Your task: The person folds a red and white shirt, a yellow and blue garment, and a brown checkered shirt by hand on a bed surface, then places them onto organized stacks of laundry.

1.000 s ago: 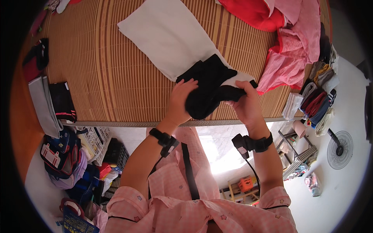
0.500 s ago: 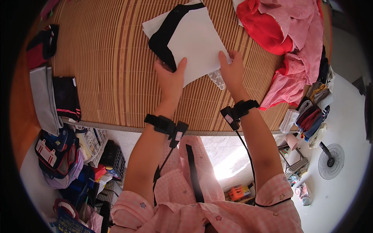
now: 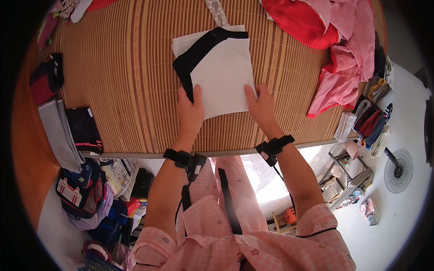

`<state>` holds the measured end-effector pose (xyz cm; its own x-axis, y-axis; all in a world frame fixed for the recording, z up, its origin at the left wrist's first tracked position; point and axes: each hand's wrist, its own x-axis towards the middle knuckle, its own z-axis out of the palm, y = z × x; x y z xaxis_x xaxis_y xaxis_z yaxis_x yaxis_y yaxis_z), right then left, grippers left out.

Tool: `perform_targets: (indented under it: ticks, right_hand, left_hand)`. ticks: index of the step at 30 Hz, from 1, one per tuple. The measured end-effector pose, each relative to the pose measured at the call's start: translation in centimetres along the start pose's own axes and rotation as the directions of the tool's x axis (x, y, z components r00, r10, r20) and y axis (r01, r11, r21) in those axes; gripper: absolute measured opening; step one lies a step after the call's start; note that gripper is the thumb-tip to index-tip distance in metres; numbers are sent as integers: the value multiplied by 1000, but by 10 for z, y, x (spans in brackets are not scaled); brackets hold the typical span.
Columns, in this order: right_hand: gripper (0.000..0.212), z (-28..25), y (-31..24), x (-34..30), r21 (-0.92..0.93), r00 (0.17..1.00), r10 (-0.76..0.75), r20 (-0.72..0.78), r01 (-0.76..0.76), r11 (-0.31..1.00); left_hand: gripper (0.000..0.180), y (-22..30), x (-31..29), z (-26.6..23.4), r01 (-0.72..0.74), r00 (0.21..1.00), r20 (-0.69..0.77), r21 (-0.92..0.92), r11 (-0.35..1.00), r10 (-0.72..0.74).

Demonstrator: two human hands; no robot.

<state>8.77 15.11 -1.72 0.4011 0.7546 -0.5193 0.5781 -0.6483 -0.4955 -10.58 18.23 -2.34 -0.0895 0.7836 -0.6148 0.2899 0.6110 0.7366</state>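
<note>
A folded white garment with a wide black band [image 3: 224,74] lies over the bamboo mat in front of me, its layers squared into a neat rectangle. My left hand [image 3: 190,110] grips its near left corner, thumb on top and fingers beneath. On the near right edge my right hand [image 3: 262,108] holds it the same way. The fingers under the cloth are partly hidden. Past the garment's far edge a strip of pale lace [image 3: 217,12] shows on the mat.
The bamboo mat [image 3: 117,81] covers the bed-like surface. Pink and red clothes [image 3: 346,58] are heaped at the far right, with folded clothes [image 3: 370,115] below them. At left lie folded grey trousers [image 3: 58,131] and a black folded garment [image 3: 83,128]. A fan [image 3: 398,169] stands at right.
Both hands have brought the folded garment nearer and turned it straighter. The lace, earlier beside my right hand, now shows beyond the far edge. The whole view has shifted somewhat.
</note>
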Motion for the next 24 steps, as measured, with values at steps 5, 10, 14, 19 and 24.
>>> perform_targets:
  ticks: [5,10,14,19,24]
  right_hand:
    - [56,8,-9,-5,-46,985,166,-42,-168,985]
    - [61,10,-2,-14,-5,975,223,-24,-223,975]
    - [59,-6,27,-29,543,814,431,390,-581,606]
    - [66,37,-13,-59,878,881,132,455,-469,100]
    - [55,48,-25,-51,906,921,93,377,-346,-246]
  left_hand:
    - [55,8,15,0,-300,866,-219,492,817,450]
    - [71,21,39,-20,80,989,-109,-193,978,-103]
    - [66,46,32,-19,274,936,292,-250,929,-198]
    - [61,26,39,-37,453,803,549,-311,836,-231]
    - [68,37,40,-23,431,841,471,-286,856,-267]
